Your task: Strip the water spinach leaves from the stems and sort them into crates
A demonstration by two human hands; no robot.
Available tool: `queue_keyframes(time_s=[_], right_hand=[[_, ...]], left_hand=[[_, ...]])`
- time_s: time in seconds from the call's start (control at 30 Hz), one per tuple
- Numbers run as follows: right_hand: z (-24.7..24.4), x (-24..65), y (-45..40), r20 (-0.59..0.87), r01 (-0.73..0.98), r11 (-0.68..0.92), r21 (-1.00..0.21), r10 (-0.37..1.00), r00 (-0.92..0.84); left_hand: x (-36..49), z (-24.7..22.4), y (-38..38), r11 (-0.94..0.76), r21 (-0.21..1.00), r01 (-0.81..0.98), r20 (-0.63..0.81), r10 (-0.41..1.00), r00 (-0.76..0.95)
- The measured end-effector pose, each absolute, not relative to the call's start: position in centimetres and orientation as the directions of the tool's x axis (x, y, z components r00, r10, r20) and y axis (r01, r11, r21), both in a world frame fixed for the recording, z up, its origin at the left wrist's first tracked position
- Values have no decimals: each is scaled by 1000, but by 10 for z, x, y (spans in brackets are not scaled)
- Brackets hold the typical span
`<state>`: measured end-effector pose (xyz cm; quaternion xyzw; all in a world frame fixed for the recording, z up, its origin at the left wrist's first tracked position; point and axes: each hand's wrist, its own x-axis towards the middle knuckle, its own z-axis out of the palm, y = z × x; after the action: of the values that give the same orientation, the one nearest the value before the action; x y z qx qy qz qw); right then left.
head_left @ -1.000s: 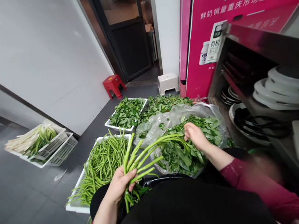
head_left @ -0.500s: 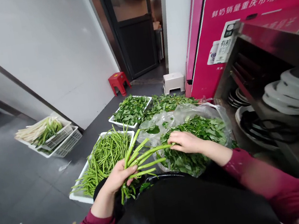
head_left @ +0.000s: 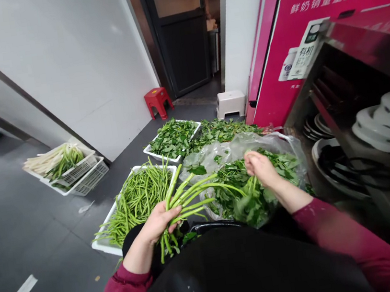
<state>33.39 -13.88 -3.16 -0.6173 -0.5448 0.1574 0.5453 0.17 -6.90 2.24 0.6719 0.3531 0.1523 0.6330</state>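
The left hand (head_left: 163, 218) is closed around a bunch of long green stems (head_left: 188, 197), the thumb laid across them. The bunch lies aslant, its long axis running from low on the left, below the hand, up and away to the right. Above the grip the stems fan out: the leftmost points steeply up and forward, the middle ones arch towards the right hand (head_left: 260, 168), and the lowest lie nearly level. Their lower ends hang below the left fingers, beside a black rim (head_left: 224, 224) close to the lap.

The right hand is narrow, its fingers pinched on a leafy sprig (head_left: 251, 201) that hangs leaves down over the open clear plastic bag (head_left: 292, 144) of greens.

On the floor (head_left: 57, 247), a white tray (head_left: 104, 247) heaped with green stems (head_left: 139, 192) stands just beyond and left of the left hand, its long axis slanting away to the right. Farther ahead are a white tray of leaves (head_left: 174, 137) and, right of it, a loose heap of leafy greens (head_left: 222, 130). Stacked white baskets (head_left: 92, 175) stand at the lower end of the white wall (head_left: 70, 62), the upper one holding pale stalks (head_left: 47, 163).
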Motion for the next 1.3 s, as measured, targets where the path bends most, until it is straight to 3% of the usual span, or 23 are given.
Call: queue_keyframes(time_s=[0.03, 0.1, 0.2, 0.3, 0.4, 0.57, 0.67, 0.8, 0.87, 0.93, 1.07, 1.2, 1.3], right_hand=[[-30, 342, -139, 390, 454, 180, -873, 816, 427], [-22, 350, -142, 445, 545, 180, -819, 798, 406], [1, 338, -143, 552, 814, 293, -503, 833, 42], [24, 307, -138, 456, 838, 489, -243, 820, -346], [36, 281, -130, 305, 792, 591, -153, 790, -531], [26, 261, -124, 252, 809, 585, -58, 793, -555], [13, 261, -117, 339, 828, 535, -168, 820, -461], [7, 304, -107, 485, 737, 274, -618, 870, 84], [9, 337, -111, 464, 691, 186, -698, 853, 239], [11, 360, -122, 439, 745, 159, -647, 877, 194], [6, 358, -141, 334, 836, 227, -499, 941, -56], [-9, 331, -140, 157, 776, 217, -592, 976, -153], [-19, 321, -135, 209, 757, 253, -603, 965, -157]], left_hand=[[-1, 23, -68, 67, 958, 278, -251, 664, 704], [-4, 26, -67, 94, 955, 282, -276, 634, 723], [-2, 31, -67, 108, 951, 288, -295, 587, 754], [4, 34, -68, 114, 949, 294, -306, 563, 768], [8, 35, -69, 118, 945, 303, -317, 553, 771], [10, 35, -72, 75, 955, 288, -279, 563, 778], [12, 35, -75, 42, 959, 280, -254, 563, 786], [2, 35, -77, 49, 960, 276, -246, 618, 747], [-8, 35, -74, 95, 960, 263, -258, 661, 704], [-16, 35, -70, 138, 961, 239, -267, 683, 680], [-17, 34, -65, 169, 971, 170, -239, 697, 676], [-10, 35, -66, 178, 976, 122, -213, 716, 665], [-9, 36, -66, 182, 976, 123, -218, 731, 646]])
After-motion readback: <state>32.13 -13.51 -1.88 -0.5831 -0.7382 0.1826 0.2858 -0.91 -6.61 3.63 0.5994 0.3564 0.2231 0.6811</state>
